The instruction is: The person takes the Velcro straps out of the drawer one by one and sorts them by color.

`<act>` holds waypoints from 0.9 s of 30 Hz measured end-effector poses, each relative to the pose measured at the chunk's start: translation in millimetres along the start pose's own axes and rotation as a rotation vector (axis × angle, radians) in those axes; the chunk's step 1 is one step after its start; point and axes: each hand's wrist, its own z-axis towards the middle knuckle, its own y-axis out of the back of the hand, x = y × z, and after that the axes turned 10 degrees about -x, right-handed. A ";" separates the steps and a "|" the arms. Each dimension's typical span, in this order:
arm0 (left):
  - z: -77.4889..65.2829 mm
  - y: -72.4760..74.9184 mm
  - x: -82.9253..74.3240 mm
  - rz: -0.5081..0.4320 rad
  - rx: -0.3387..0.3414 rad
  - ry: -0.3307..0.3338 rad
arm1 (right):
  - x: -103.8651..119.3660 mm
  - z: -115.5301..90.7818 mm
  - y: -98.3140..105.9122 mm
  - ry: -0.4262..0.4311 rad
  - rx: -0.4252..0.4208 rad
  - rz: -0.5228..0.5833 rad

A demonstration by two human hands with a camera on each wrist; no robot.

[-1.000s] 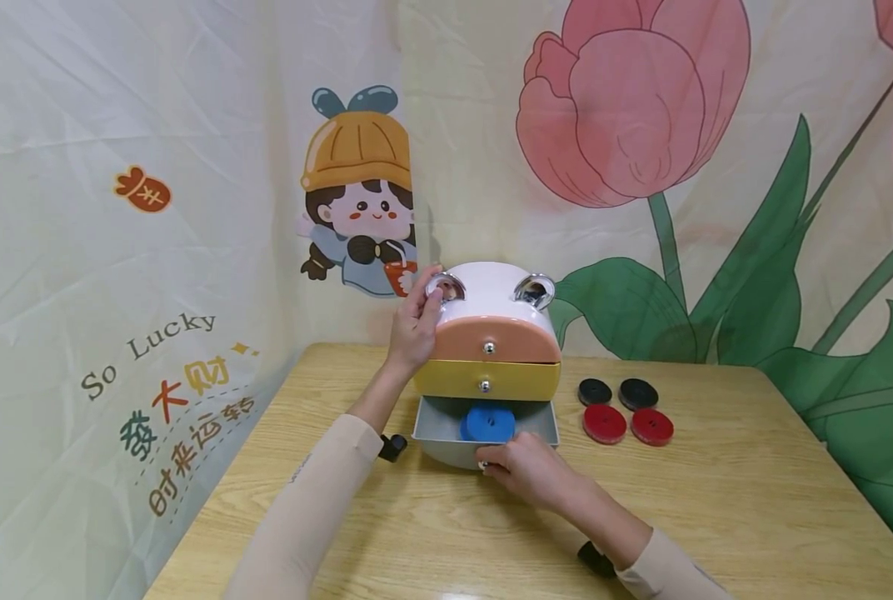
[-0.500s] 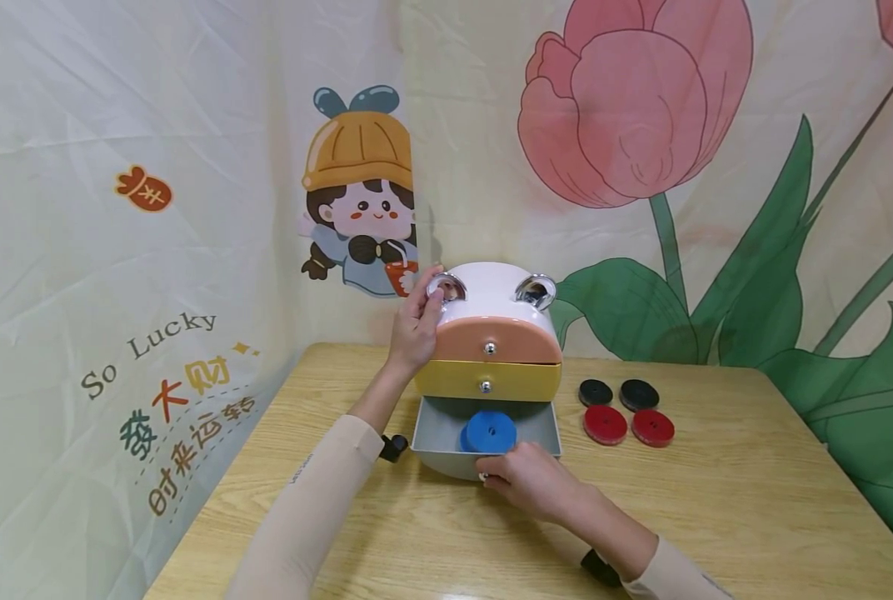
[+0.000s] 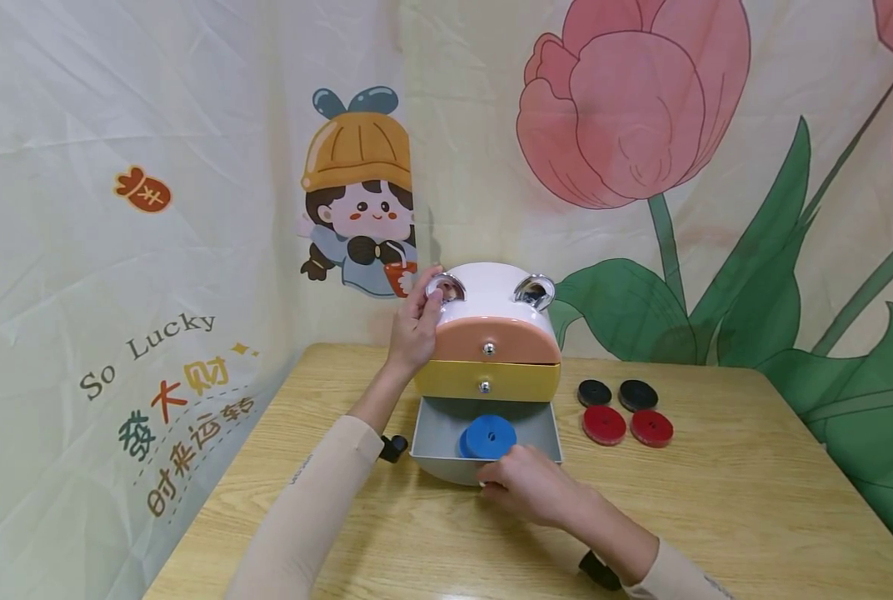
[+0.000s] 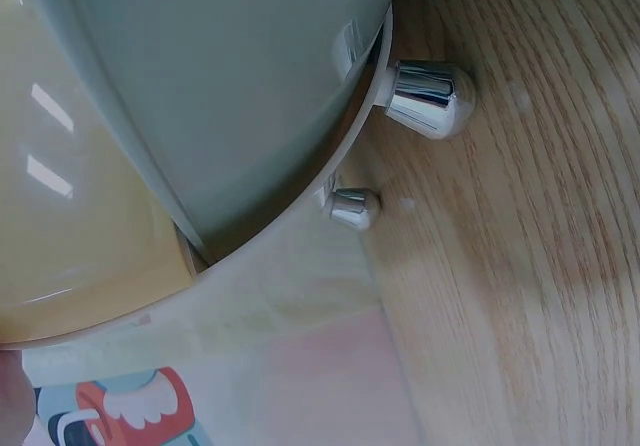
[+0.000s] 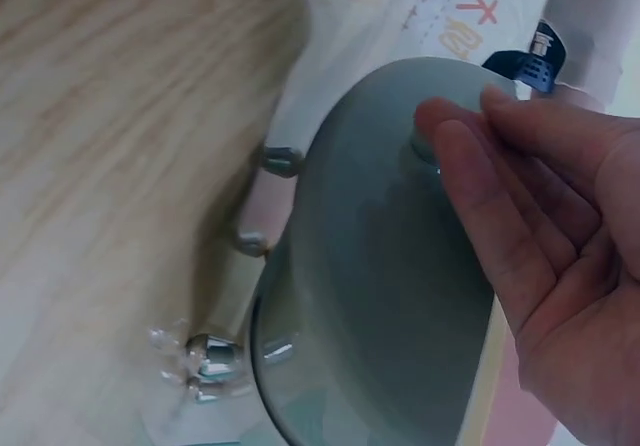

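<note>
A small chest of drawers point(image 3: 495, 287) with a white top, chrome ears and orange, yellow and grey drawer fronts stands on the table. My left hand point(image 3: 414, 329) grips its left chrome ear point(image 3: 449, 289), thumb in front; in the left wrist view only a bit of finger shows at the edge. The grey bottom drawer point(image 3: 433, 429) is pulled out. My right hand point(image 3: 532, 483) pinches that drawer's knob point(image 5: 424, 150), mostly covered by the fingers. Blue flat rolls point(image 3: 491, 437), apparently two overlapping, lie inside the drawer. The yellow drawer point(image 3: 446, 379) and orange drawer point(image 3: 461, 337) are closed.
Two black rolls point(image 3: 638, 395) and two red rolls point(image 3: 604, 425) lie on the wooden table point(image 3: 739, 500), right of the chest. Chrome feet point(image 4: 430, 99) show on the chest's underside. A printed cloth point(image 3: 476, 167) hangs close behind.
The grey drawer has slid further out toward me, with my right hand on its knob; more of the blue rolls shows. My left hand has stayed on the ear.
</note>
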 end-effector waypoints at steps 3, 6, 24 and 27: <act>-0.1 0.4 0.8 -0.004 0.000 0.003 | 1.1 1.6 6.6 0.028 -0.039 0.050; -0.6 0.7 1.2 -0.015 -0.002 0.005 | -0.5 5.2 13.1 0.056 -0.127 0.110; -1.0 -0.7 -0.1 -0.017 0.000 0.012 | -34.2 30.8 21.0 -0.041 -0.267 0.081; -0.8 -0.3 0.2 -0.010 -0.001 0.010 | -38.7 33.2 18.4 -0.087 -0.210 0.073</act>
